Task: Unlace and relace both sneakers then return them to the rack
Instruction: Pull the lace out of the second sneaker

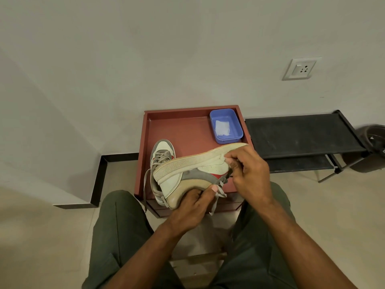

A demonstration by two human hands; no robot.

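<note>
Item 1: held sneaker [200, 170], white with grey and red panels and a tan heel, being held on its side above the near edge of the tabletop, sole facing away from the person, toe pointing right. Grey lace [216, 197] hanging loose below the shoe's throat.

Item 2: left hand [192, 207], cupping the heel end from beneath, fingers curling round the tan heel and the thumb pressing against the side of the shoe.

Item 3: right hand [248, 172], closing on the toe end, fingertips curling at the eyelet area; whether they are pinching the lace or the shoe's upper cannot be told.

Item 4: second sneaker [162, 155], same colours, standing upright on the tabletop just behind the held one, toe pointing toward the wall, still laced, one lace end trailing over the front edge.

Item 5: tabletop [187, 130], reddish-brown with a raised rim, standing against the wall.

Item 6: blue tray [226, 126], sitting in the far right corner of the tabletop, holding a folded white cloth [222, 127].

Item 7: black shoe rack [300, 134], two tiers, standing just right of the tabletop.

Item 8: wall socket [300, 68], sitting above the rack.

Item 9: person's legs in green trousers [116, 230], flanking the lower view.
</note>
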